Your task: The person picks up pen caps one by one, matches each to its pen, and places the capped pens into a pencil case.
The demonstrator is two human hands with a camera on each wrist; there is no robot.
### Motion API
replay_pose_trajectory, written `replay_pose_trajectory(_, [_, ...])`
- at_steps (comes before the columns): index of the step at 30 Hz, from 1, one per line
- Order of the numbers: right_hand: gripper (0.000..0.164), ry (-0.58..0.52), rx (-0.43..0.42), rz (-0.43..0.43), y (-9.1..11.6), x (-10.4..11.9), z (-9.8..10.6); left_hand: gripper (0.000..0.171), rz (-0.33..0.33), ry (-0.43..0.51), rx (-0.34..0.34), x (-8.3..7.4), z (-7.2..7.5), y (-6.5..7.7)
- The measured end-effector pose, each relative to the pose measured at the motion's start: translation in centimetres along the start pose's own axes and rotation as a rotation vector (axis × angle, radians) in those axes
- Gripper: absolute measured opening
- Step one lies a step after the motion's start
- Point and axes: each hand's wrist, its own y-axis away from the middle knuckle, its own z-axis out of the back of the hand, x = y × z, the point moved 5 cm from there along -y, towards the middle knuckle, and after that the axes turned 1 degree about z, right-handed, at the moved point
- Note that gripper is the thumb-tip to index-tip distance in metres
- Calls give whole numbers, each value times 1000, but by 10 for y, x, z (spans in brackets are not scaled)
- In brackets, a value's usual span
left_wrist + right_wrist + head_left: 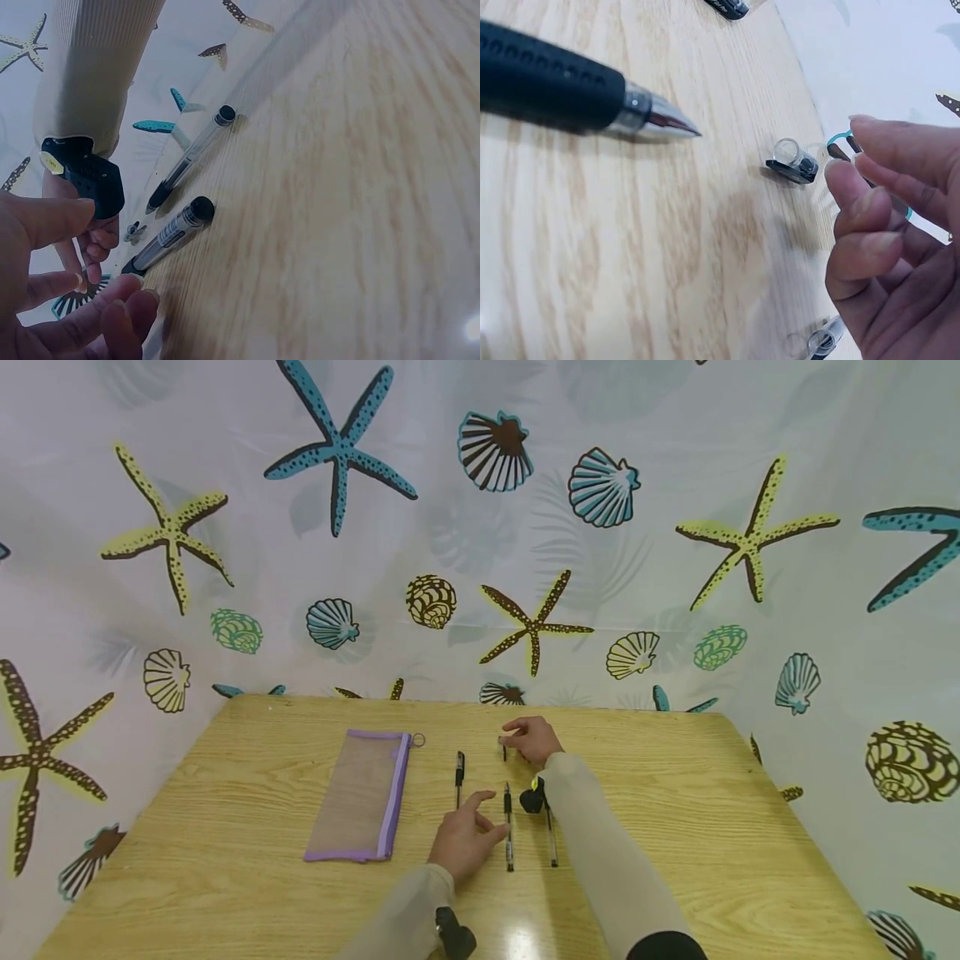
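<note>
My left hand hovers low beside an uncapped pen, fingers loosely bent and thumb overlapping its barrel in the head view. My right hand is farther forward, its fingers close to a small black pen cap. In the right wrist view that cap stands on the table, apart from the relaxed fingertips. The uncapped pen's metal tip points toward the cap. A second uncapped pen lies to the right, its upper part hidden under my right forearm.
A capped pen lies left of the others, its lower end behind my left hand. Farther left is a mesh pouch with purple edging and a ring. Another clear-ended cap shows low in the right wrist view. A patterned curtain surrounds the wooden table.
</note>
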Motion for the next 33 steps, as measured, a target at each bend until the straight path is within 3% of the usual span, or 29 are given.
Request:
replay_pose_trajectory(18, [34, 15, 18, -98, -7, -12, -9, 61, -37, -68, -4, 1, -12, -7])
replay_pose_trajectory(33, [33, 51, -6, -113, -3, -6, -12, 53, 76, -160, -5, -3, -15, -12])
